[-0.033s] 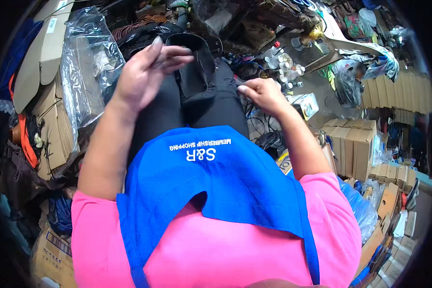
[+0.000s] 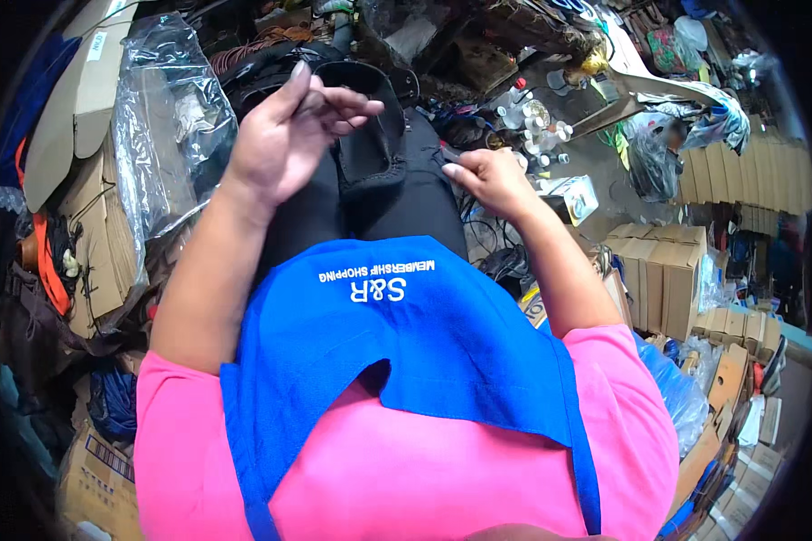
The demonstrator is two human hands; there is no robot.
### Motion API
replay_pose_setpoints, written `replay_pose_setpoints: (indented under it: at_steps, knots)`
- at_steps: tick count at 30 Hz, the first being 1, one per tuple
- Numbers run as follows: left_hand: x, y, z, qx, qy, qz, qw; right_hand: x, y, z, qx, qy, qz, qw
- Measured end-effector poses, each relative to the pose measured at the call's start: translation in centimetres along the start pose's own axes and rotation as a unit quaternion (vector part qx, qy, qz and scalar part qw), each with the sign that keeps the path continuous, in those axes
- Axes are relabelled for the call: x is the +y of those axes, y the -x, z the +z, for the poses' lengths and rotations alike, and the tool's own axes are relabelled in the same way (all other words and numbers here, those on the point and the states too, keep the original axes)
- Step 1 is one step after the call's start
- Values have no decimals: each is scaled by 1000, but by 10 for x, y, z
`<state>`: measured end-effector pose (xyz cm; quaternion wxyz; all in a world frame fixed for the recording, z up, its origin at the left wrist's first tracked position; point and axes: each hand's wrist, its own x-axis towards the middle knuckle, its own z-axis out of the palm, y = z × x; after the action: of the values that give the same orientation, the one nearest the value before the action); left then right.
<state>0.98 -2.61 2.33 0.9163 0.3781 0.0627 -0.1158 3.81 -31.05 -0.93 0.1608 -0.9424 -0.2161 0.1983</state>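
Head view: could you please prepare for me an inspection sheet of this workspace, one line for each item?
Surface: lap in black trousers; no worktable seen.
Job's things: black shoe-like item, open side up, between the thighs.
Clutter: small bottles and a white box beyond the right hand; clear plastic sheet at left.
Hands: left hand beside the item, fingers partly bent; right hand by the right thigh, thumb and fingers close together. Whether either holds anything: unclear.
Cables: tangled dark cords near the right thigh.
Surroundings: stacked cardboard at right.
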Motion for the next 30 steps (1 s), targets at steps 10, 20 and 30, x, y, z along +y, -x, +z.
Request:
replay_pose_setpoints:
  at_steps: [10,20,30]
  knots:
    - [29,-19,-90,114,-249,10,962,57,31,40,19,-503,18,864]
    - [-36,24,-18,-121,-738,145,647,-57,-55,-24,58,-1,-123,991]
    - [-38,21,-16,-162,-686,32,709,-65,-42,-4,9,46,-6,999]
